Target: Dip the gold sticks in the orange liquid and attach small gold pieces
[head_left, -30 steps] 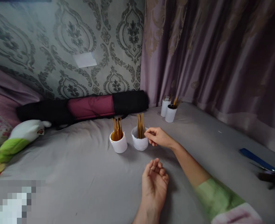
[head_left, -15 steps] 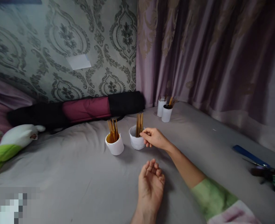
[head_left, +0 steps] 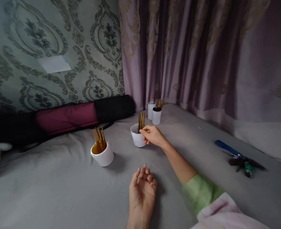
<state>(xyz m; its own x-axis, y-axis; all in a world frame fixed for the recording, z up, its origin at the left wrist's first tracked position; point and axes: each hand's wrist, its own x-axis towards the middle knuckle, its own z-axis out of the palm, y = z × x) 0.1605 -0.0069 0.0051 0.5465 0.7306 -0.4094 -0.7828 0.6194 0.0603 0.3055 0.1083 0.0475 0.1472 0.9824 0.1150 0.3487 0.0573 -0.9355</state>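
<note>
My right hand (head_left: 153,135) pinches the near right rim of a wide white cup (head_left: 137,140) between thumb and fingers. Several thin brown sticks (head_left: 141,118) stand upright inside that cup, leaning to its right side. Lower down, palm up, my left hand (head_left: 142,189) rests near the grey sheet (head_left: 59,190), its fingers apart, loosely curled and holding nothing. To the left stands another white cup (head_left: 104,157), yellowish inside, with several similar sticks (head_left: 100,136) fanned out in it.
At the back, two white cups with sticks, a taller one (head_left: 151,111) and a shorter one (head_left: 156,117), stand side by side. A blue-handled tool (head_left: 227,147) and a dark cluster (head_left: 240,162) lie right. A black and maroon roll (head_left: 66,117) runs along the wall.
The wide cup has shifted away and to the right in my right hand, closer to the back pair and farther from the left cup. The view has turned right. My left hand keeps its pose.
</note>
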